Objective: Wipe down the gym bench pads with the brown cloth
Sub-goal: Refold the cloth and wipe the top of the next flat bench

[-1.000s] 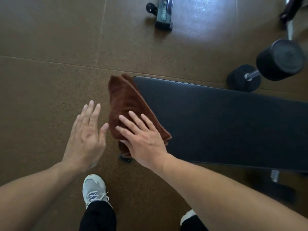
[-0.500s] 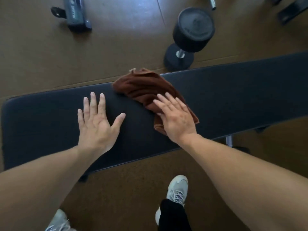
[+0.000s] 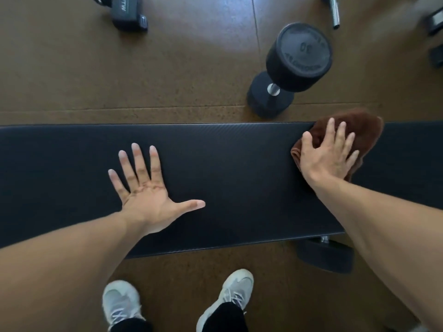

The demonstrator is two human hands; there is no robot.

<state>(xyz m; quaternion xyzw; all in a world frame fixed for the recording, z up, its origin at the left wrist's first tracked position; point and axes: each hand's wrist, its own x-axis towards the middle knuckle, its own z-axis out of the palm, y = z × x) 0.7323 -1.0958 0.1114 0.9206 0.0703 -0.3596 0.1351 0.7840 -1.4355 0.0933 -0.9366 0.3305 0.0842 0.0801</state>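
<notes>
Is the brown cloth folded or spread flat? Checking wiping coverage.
Bunched: the brown cloth shows folds and layered edges under the right hand on the bench pad.

The right hand point(image 3: 328, 156) is covering the middle of the brown cloth point(image 3: 364, 130). The bench pad point(image 3: 227, 164) is running off both side edges. Dumbbell point(image 3: 299, 56) lettering is blurring.

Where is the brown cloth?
The cloth lies on the bench pad, far right in the head view, under the right hand, near the dumbbell.
</notes>
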